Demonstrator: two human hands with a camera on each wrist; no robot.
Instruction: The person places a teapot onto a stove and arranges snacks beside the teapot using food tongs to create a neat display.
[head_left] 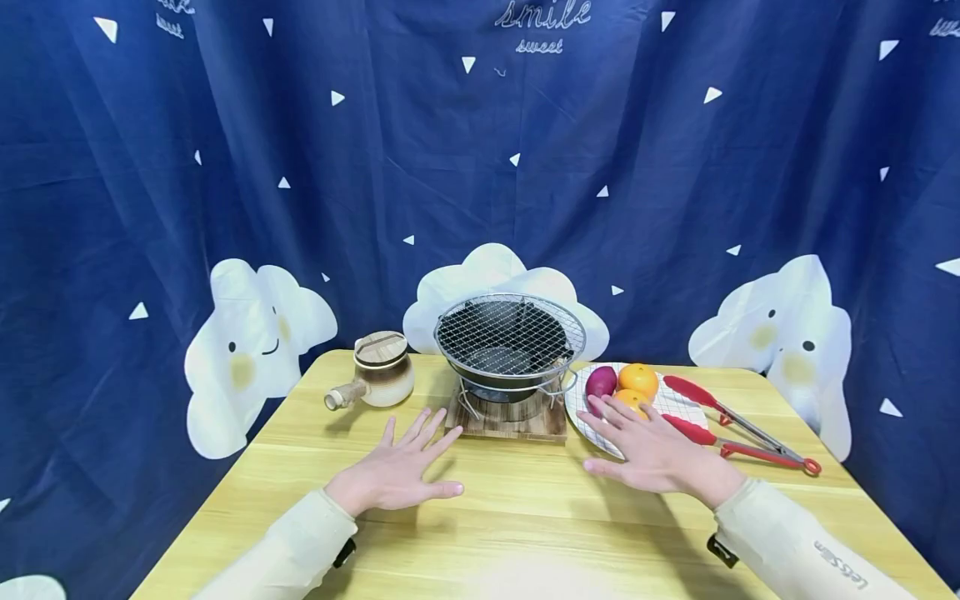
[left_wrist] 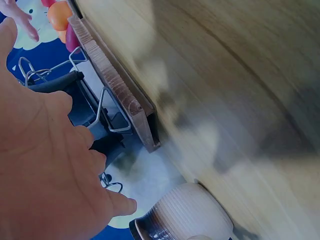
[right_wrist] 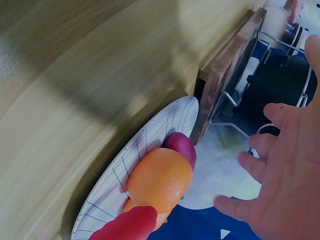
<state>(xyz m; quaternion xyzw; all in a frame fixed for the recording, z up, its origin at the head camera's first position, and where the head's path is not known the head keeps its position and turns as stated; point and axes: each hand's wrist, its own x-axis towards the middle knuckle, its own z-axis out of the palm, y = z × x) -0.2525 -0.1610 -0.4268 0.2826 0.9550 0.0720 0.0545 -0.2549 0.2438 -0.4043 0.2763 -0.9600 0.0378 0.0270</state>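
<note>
Both hands hover over the table with fingers spread, holding nothing. My left hand is in front of the gap between a small lidded clay pot and a round tabletop grill on a wooden base. In the head view my right hand overlaps the front of a white checked plate. On that plate lie two oranges and a purple oval item, perhaps a sweet potato. Red-tipped tongs stand spread beside the right hand, their tips over the plate.
A light wooden table carries everything. The pot's side handle points toward the front left. A wire mesh tops the grill, and thin wire legs hold it. Behind the table hangs a blue curtain with white clouds.
</note>
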